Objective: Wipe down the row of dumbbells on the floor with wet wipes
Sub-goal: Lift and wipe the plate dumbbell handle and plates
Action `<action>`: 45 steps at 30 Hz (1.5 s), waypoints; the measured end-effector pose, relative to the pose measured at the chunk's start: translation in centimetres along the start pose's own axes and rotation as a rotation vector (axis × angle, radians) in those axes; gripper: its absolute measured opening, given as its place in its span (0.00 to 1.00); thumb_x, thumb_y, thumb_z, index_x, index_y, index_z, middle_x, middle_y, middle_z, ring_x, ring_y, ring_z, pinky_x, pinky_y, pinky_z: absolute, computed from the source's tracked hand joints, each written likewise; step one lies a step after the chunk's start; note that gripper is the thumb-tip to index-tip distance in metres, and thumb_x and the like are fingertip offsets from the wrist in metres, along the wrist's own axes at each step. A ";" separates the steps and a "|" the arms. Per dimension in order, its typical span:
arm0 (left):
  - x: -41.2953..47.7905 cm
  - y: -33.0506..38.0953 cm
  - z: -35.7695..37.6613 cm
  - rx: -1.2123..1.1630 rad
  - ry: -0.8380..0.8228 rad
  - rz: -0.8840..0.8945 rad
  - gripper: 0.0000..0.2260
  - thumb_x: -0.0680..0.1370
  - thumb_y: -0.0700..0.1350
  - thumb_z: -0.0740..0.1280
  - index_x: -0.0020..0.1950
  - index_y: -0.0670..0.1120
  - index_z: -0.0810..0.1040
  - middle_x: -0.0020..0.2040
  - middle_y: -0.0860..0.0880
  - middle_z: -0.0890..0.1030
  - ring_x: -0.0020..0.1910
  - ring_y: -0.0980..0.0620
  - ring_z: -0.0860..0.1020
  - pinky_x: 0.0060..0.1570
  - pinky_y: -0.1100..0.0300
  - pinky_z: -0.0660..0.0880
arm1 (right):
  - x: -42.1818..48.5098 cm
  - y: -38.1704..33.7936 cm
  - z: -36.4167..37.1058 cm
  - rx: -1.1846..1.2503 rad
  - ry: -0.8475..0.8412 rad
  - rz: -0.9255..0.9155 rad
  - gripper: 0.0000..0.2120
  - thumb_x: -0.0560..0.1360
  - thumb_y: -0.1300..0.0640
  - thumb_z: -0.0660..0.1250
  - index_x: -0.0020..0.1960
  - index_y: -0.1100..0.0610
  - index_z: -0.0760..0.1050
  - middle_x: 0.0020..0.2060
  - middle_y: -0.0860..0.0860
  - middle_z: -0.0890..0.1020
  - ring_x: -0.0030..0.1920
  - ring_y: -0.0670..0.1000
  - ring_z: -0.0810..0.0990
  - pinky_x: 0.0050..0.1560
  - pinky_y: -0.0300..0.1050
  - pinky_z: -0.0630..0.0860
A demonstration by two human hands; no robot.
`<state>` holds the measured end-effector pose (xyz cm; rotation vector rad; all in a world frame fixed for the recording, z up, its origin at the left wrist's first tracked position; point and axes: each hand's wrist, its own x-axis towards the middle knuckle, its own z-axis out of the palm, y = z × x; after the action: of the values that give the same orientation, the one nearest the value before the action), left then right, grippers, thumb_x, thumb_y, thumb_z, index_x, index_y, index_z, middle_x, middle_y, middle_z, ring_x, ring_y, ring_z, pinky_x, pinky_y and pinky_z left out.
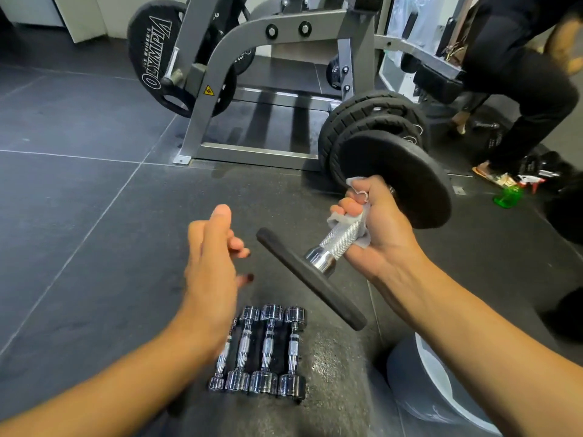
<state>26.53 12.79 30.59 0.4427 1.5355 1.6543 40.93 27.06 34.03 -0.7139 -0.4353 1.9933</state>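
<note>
Nearest you, four small chrome dumbbells (262,351) lie side by side in a row on the rubber floor mat (331,357), your left forearm crossing over the leftmost one. Above them your left hand (211,263) hangs empty, fingers spread and loosely curled, just beside the near plate of the plate dumbbell (353,238) that you hold off the floor. Your right hand (375,225) is closed round its knurled chrome handle with a wet wipe (353,217) pressed between palm and bar. Judgement: the step in hand is wiping this handle. The next move calls for the free hand to steady the near plate so the wipe can travel along the bar and onto the collars; the tilt and weight make a one-handed slip the main risk, directly above the row. To your right a pale round bin (438,376) sits near your arm. Farther off stand stacked weight plates (362,118), a grey plate-loaded machine (220,74), a green spray bottle (508,197), and another person's legs (536,99), all well apart from your work.
</note>
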 end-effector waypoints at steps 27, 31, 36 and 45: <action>-1.4 2.2 2.2 -0.330 -0.688 -0.278 0.40 0.70 0.80 0.57 0.68 0.52 0.79 0.66 0.39 0.81 0.64 0.34 0.80 0.58 0.19 0.68 | -1.5 2.7 1.2 -0.106 -0.200 0.195 0.12 0.79 0.58 0.68 0.40 0.54 0.69 0.35 0.49 0.69 0.35 0.47 0.69 0.46 0.45 0.72; -0.5 1.5 2.5 -0.078 -0.442 0.380 0.49 0.56 0.64 0.85 0.70 0.62 0.61 0.69 0.44 0.74 0.66 0.50 0.78 0.64 0.44 0.77 | -2.4 2.0 2.0 -0.121 -0.211 0.304 0.11 0.80 0.52 0.69 0.43 0.57 0.72 0.36 0.51 0.75 0.37 0.49 0.75 0.49 0.46 0.75; 1.3 1.4 1.2 0.664 -0.306 1.442 0.42 0.57 0.64 0.84 0.60 0.47 0.70 0.68 0.31 0.63 0.76 0.31 0.62 0.75 0.39 0.63 | -3.2 1.9 2.2 -0.168 -0.235 0.374 0.11 0.82 0.53 0.63 0.57 0.61 0.73 0.45 0.56 0.78 0.43 0.52 0.79 0.58 0.49 0.75; 0.0 3.2 0.5 -0.228 -0.558 -0.475 0.36 0.69 0.78 0.63 0.64 0.52 0.83 0.67 0.39 0.80 0.68 0.33 0.75 0.53 0.16 0.68 | -2.7 2.8 0.8 -0.270 -0.201 0.421 0.12 0.81 0.58 0.65 0.60 0.64 0.70 0.41 0.59 0.80 0.41 0.55 0.81 0.51 0.51 0.80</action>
<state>25.86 13.32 33.67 0.3432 0.9335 1.1826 39.63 23.35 33.93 -0.8259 -0.7316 2.4441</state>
